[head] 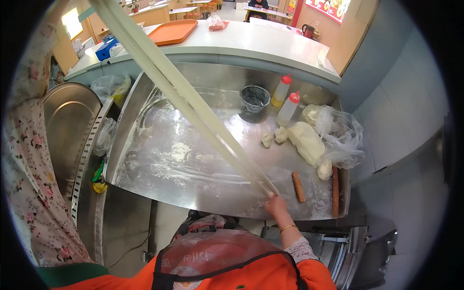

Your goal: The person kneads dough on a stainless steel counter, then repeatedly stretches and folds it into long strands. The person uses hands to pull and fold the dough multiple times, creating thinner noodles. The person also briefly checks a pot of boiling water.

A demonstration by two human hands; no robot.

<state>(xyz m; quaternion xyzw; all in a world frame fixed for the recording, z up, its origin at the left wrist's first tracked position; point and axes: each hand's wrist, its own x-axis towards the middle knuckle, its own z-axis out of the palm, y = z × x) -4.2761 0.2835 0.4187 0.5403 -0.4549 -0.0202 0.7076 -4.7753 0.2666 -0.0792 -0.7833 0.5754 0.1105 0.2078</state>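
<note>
A long doubled strand of pulled dough (195,108) stretches diagonally across the view. Its lower end is pinched in my right hand (276,205), just above the near edge of a floured stainless steel worktop (214,192). At the upper left the strand runs out past the top of the picture. My left arm, in a floral sleeve (32,156), is raised along the left rim; the left hand itself is out of view. Right of my right hand lies a short brown stick (298,186). Beyond it are a large dough lump (307,143) and smaller dough pieces (267,139).
A dark bowl (255,98) and two red-capped squeeze bottles (287,108) stand toward the back. Clear plastic bags (344,134) and a wooden rolling pin (335,192) lie at right. Orange trays (173,32) rest on the white counter (250,40). A person (258,4) sits beyond.
</note>
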